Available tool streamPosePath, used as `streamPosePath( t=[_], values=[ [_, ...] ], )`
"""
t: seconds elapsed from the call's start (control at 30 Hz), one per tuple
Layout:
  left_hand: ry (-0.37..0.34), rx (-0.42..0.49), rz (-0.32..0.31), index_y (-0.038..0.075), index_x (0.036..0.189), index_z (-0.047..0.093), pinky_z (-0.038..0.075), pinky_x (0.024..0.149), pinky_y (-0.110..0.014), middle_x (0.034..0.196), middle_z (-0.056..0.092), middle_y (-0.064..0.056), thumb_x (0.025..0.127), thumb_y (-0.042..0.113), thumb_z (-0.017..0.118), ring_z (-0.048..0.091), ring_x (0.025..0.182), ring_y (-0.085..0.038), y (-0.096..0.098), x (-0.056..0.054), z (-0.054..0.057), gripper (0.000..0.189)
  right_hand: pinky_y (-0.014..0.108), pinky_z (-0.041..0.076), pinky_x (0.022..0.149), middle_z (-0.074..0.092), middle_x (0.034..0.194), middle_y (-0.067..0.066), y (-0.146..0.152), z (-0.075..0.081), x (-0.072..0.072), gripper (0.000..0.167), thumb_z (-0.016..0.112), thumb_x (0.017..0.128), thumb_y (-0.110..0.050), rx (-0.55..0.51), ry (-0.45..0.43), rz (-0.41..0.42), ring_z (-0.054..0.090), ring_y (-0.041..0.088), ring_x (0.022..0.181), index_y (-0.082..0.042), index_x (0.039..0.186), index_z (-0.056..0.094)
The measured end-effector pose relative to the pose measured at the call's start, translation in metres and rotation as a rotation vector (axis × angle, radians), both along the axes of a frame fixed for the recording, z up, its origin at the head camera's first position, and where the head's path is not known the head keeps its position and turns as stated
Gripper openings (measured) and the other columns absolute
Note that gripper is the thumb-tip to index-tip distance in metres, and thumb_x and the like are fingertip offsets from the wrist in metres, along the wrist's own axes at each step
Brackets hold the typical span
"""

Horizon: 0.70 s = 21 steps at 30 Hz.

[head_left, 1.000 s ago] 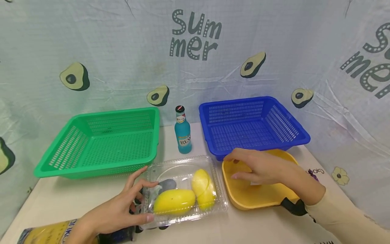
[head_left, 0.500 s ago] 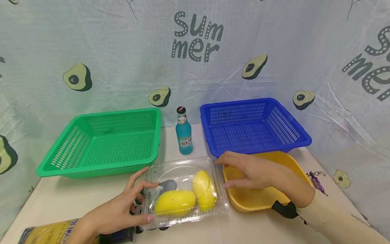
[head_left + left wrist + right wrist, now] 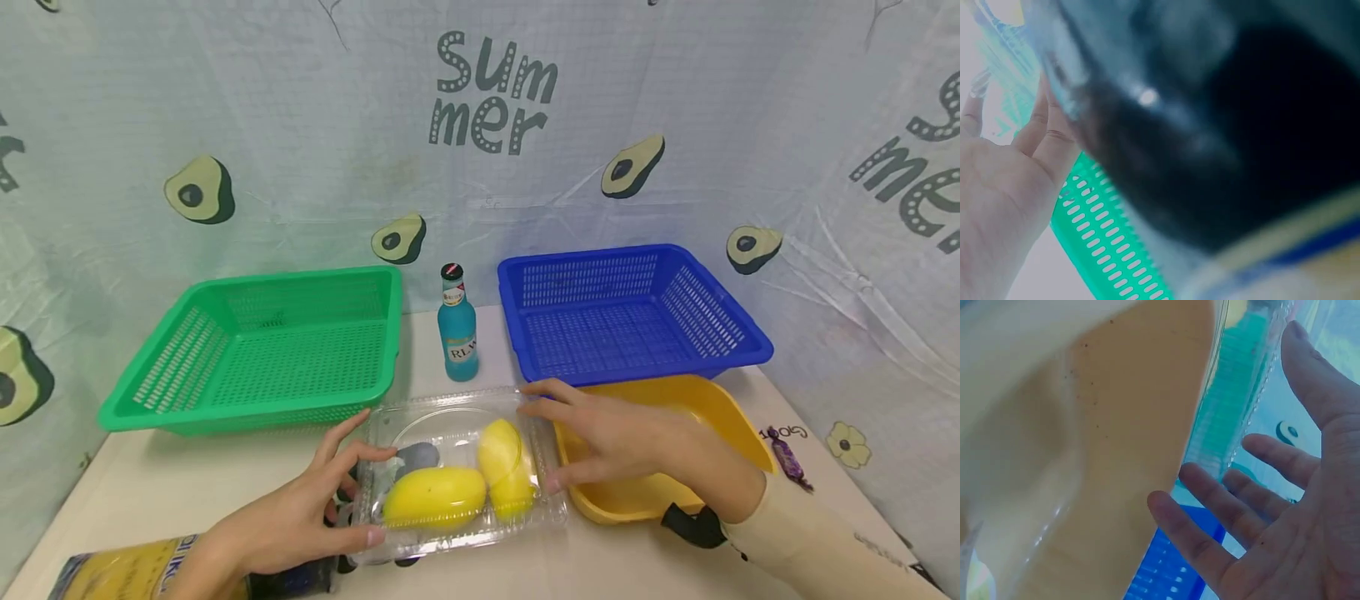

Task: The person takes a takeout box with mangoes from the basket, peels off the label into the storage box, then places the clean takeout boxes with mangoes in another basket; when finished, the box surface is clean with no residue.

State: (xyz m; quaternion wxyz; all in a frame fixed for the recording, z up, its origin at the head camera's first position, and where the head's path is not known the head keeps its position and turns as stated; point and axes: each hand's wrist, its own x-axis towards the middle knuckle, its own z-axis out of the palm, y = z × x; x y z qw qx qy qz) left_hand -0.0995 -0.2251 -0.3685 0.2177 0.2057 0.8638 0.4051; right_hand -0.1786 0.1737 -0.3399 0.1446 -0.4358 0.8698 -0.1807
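Observation:
A clear plastic clamshell box (image 3: 450, 408), with yellow fruits (image 3: 435, 497) visible through its lid, lies on the table in front. My left hand (image 3: 296, 508) grips its left side, thumb at the front corner and a fingertip over the lid. At the right side is my right hand (image 3: 615, 442), its fingers spread, with fingertips at the box's edge. In the right wrist view the fingers of that hand (image 3: 1272, 506) look extended beside the clear wall of the box (image 3: 1235, 400). Under the right forearm sits a yellow basin (image 3: 682, 392).
A green basket (image 3: 300, 358) stands back left and a blue basket (image 3: 615, 333) back right. Between them is a small blue bottle (image 3: 459, 337). A yellow packet (image 3: 123, 571) lies under the left wrist, and a purple-wrapped candy (image 3: 789, 460) lies at far right.
My right hand has moved left from over the yellow basin to the right edge of the clamshell box. The left hand and the box have stayed in place.

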Motion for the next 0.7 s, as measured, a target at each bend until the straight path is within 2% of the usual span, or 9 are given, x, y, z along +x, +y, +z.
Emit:
streamPosePath(
  t=[0.1, 0.33, 0.5, 0.7],
  values=[
    [0.004, -0.014, 0.005, 0.035, 0.15, 0.04, 0.051, 0.07, -0.03, 0.168, -0.016, -0.005, 0.094, 0.041, 0.076, 0.055, 0.102, -0.016, 0.0005, 0.0013, 0.0, 0.067, 0.043, 0.047, 0.11, 0.023, 0.167, 0.004, -0.0008, -0.0026, 0.003, 0.084, 0.073, 0.088, -0.061, 0.02, -0.026, -0.009, 0.053, 0.024, 0.133, -0.019, 0.154, 0.044],
    [0.077, -0.047, 0.003, 0.04, 0.15, 0.041, 0.051, 0.067, -0.029, 0.169, -0.011, -0.008, 0.091, 0.043, 0.079, 0.055, 0.101, -0.012, -0.0009, 0.0019, 0.0042, 0.07, 0.045, 0.043, 0.113, 0.006, 0.172, 0.0, -0.0019, -0.0021, 0.0055, 0.101, 0.08, 0.078, -0.064, 0.067, -0.065, -0.019, 0.044, 0.026, 0.143, -0.024, 0.159, 0.037],
    [0.102, -0.047, -0.015, 0.038, 0.155, 0.038, 0.05, 0.07, -0.029, 0.169, -0.012, -0.007, 0.088, 0.042, 0.082, 0.056, 0.102, -0.01, -0.0034, 0.0024, 0.0037, 0.08, 0.045, 0.042, 0.114, 0.003, 0.173, -0.002, -0.0045, -0.0017, 0.0073, 0.102, 0.078, 0.077, -0.067, 0.086, -0.055, -0.016, 0.043, 0.026, 0.144, -0.026, 0.16, 0.034],
    [0.148, -0.031, -0.023, 0.035, 0.159, 0.035, 0.051, 0.07, -0.029, 0.17, -0.012, -0.005, 0.087, 0.042, 0.083, 0.055, 0.103, -0.01, -0.0014, 0.003, -0.0025, 0.087, 0.047, 0.038, 0.117, 0.002, 0.174, -0.004, -0.0071, -0.0032, 0.0079, 0.105, 0.079, 0.077, -0.066, 0.103, -0.052, -0.018, 0.034, 0.027, 0.152, -0.028, 0.162, 0.031]
  ],
)
